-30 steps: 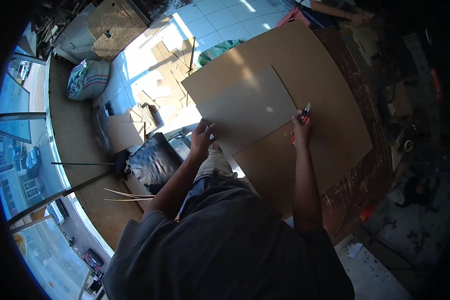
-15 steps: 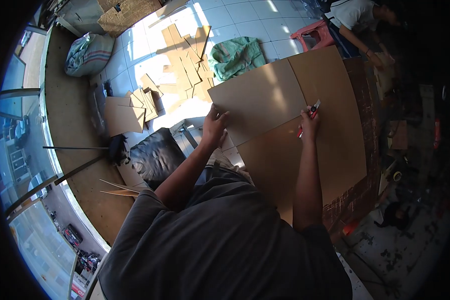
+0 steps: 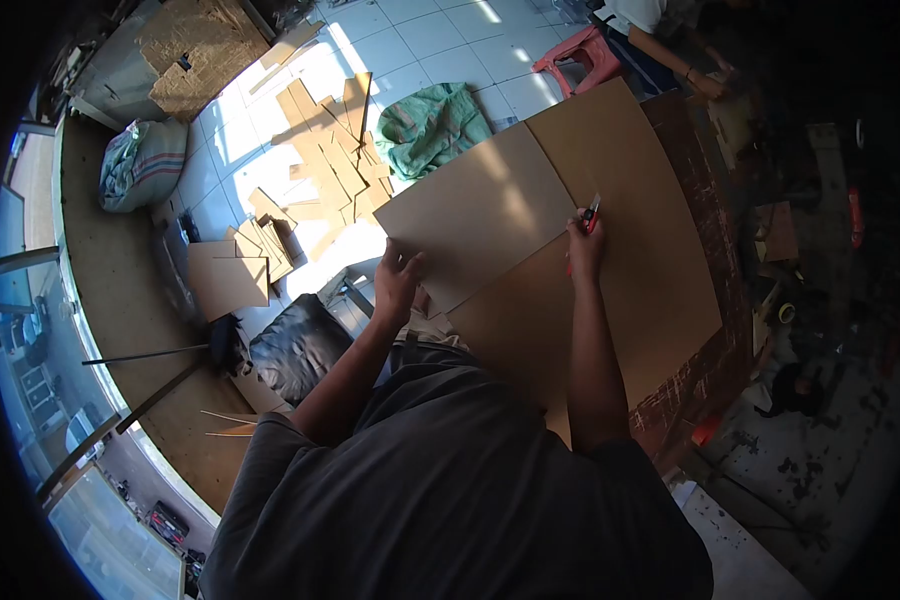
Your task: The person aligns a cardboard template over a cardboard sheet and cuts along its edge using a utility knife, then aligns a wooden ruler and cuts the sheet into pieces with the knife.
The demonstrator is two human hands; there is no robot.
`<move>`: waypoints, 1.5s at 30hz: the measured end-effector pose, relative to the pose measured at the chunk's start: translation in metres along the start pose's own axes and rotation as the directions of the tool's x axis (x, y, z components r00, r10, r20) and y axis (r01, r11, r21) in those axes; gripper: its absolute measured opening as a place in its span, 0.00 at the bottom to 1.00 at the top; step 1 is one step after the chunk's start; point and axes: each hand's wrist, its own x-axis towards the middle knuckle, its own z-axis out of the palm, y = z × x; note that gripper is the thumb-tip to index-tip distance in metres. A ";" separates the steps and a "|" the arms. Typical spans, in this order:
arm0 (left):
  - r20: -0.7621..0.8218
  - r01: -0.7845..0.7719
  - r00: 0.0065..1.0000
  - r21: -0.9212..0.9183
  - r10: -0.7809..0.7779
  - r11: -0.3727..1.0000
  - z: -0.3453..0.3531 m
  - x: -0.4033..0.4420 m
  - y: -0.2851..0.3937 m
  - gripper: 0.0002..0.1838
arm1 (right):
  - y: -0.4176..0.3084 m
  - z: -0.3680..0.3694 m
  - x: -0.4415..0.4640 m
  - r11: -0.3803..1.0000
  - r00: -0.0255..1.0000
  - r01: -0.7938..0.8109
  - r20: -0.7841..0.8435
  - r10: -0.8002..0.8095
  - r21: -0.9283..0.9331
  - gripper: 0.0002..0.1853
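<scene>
Left hand (image 3: 398,285): placed at the left edge of the pale panel, near the left side of the large brown sheet (image 3: 650,250); fingers bent and partly spread; whether the panel is pinched cannot be told.

Right hand (image 3: 585,248): closed around a red utility knife (image 3: 591,217), held above the large brown sheet; the blade is pointed away from the wearer, beside the panel's right corner.

Pale panel (image 3: 480,215): one, flat, four-sided; laid over the far left part of the large brown sheet, some of which is left uncovered to the right and on the near side.

Dark red tabletop (image 3: 718,255): scratched; seen beneath the large brown sheet, along its right side.

Black bag (image 3: 300,348): one, bulging, shiny; set left of the large brown sheet.

Roll of tape (image 3: 786,313): one, yellowish; located right of the large brown sheet.

Brown offcuts (image 3: 330,165): many, strewn and overlapped on the tiled floor (image 3: 440,40), beyond the large brown sheet to the left.

Green cloth (image 3: 435,128): one, crumpled; found just past the sheet's far left edge.

Pink stool (image 3: 582,62): one; stood past the sheet's far end.

Another person (image 3: 638,25): seen in part, bent over, beyond the sheet's far right corner; white top worn.
</scene>
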 end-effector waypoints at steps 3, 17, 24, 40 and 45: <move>-0.012 0.016 1.000 0.053 -0.016 0.998 -0.005 0.001 -0.004 0.20 | 0.041 0.005 0.020 0.981 0.983 0.168 -0.052 -0.174 -0.094 0.17; 0.031 0.058 0.998 0.007 -0.058 0.998 -0.010 0.002 -0.009 0.41 | 0.040 0.016 0.013 0.953 0.918 0.289 -0.254 -0.303 -0.094 0.13; 0.001 0.030 1.000 -0.133 -0.030 0.991 -0.007 -0.009 -0.012 0.36 | 0.047 0.017 0.016 0.983 0.965 0.174 -0.192 -0.181 -0.053 0.15; 0.386 0.476 0.830 -0.111 -0.403 0.872 -0.029 -0.041 -0.021 0.21 | 0.046 0.018 0.014 0.981 0.959 0.193 -0.214 -0.187 0.007 0.13; 0.333 0.305 0.892 0.057 -0.306 0.951 -0.027 -0.040 -0.025 0.22 | 0.037 0.014 0.009 0.982 0.959 0.187 -0.211 -0.189 -0.027 0.13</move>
